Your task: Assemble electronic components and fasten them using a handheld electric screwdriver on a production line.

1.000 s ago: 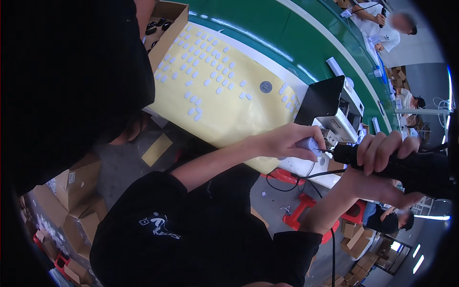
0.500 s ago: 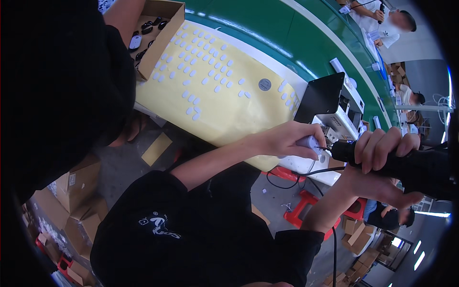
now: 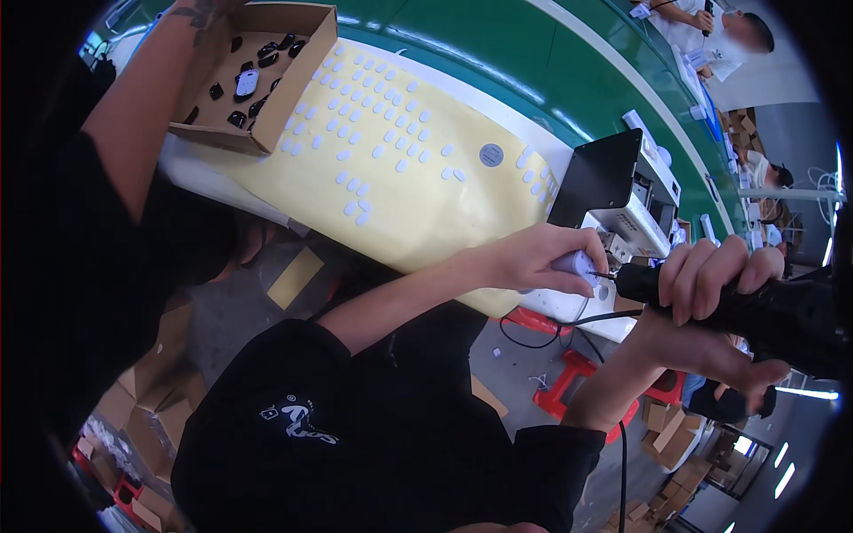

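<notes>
If alignment goes, a slip looks like the chief risk

At the upper left, a co-worker's forearm point(image 3: 133, 107) crosses a cardboard box point(image 3: 267, 124) holding glossy black pieces point(image 3: 268, 59) and one white piece point(image 3: 246, 83); a bump there could shove the box into the small white ovals point(image 3: 391, 93) spread beside it on the yellow sheet point(image 3: 435, 231).

Right of centre, the left hand point(image 3: 540, 254) pinches a pale cylindrical part point(image 3: 579, 268) between thumb and fingers. Nothing visible props the part, so side pressure could tilt it and twist could spin it in that grip. The thin bit point(image 3: 602, 274) points at the part's end and seems to touch it; whether it sits in a screw is too small to tell. Off line, it could skid toward the thumb or score the face.

Just above, a black-and-silver machine point(image 3: 613, 182) stands close enough that a jerk might knock knuckles on it. A black cable point(image 3: 613, 316) runs below; if it feeds the driver, a snag could drag the bit aside.

At the right, the right hand point(image 3: 706, 284) wraps the black driver point(image 3: 786, 324); too hard a push could overload the pinch.
</notes>
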The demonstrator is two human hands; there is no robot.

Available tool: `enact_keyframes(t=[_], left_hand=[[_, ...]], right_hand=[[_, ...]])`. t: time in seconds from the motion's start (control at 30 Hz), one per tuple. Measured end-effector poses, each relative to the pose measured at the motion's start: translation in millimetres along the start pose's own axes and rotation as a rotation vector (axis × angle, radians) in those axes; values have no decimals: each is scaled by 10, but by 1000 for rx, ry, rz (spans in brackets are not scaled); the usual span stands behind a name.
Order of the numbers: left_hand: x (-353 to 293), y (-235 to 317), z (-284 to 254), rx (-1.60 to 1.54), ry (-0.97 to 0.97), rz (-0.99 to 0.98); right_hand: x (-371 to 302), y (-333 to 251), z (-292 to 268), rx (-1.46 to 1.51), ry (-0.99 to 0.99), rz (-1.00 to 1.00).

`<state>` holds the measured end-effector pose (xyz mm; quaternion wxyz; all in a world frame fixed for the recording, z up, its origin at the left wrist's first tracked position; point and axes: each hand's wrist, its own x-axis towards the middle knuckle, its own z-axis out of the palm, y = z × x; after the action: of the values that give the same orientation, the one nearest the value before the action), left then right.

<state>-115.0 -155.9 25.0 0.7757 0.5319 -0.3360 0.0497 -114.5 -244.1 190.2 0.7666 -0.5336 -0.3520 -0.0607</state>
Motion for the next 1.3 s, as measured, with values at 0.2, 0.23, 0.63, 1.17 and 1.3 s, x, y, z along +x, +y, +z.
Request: enact_keyframes(t=[0.2,0.23,0.63,1.17,1.3], left_hand=[[1,8,-6,7,-12,-7],[-3,16,-2,5,-10,-17],[-21,31,-4,29,-21,-38],[91,267,-281,174,18,9],[449,530,-522,451,11,-30]], right_hand=[[-26,39,-3,-8,-10,5],[-26,43,-6,-16,-26,6],[-26,73,50,-60,18,10],[-729,-39,-930,-120,320,-122],[-1076,422,-1327,-312,525,-120]])
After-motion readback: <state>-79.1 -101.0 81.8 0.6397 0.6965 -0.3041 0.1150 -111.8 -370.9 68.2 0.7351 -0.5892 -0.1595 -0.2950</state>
